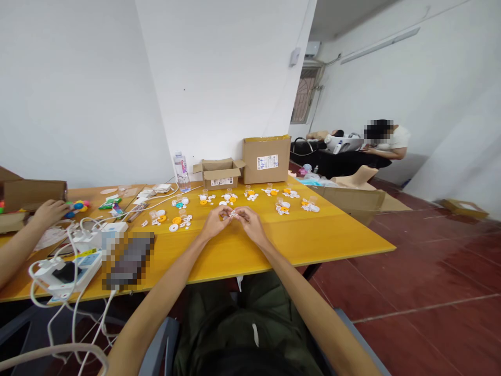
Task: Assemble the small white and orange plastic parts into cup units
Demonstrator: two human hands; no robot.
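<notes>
Both of my hands meet over the yellow tabletop (309,237), close to its front half. Between the fingertips of my left hand (216,222) and my right hand (250,223) is a small white piece (234,214) with dark marks; its kind is too small to make out. Both hands are closed in a pinch on it. Beyond them lie several small groups of white and orange round plastic parts, such as an orange ring (177,221) and a white disc (173,227). Small clear cups (312,200) stand among these groups.
An open carton (221,180), a taller cardboard box (266,162) and a water bottle (181,171) stand at the back. To the left are a power strip (84,269) with white cables and a phone (131,258). Another person's hand (50,213) reaches in there. A person (391,141) sits far right.
</notes>
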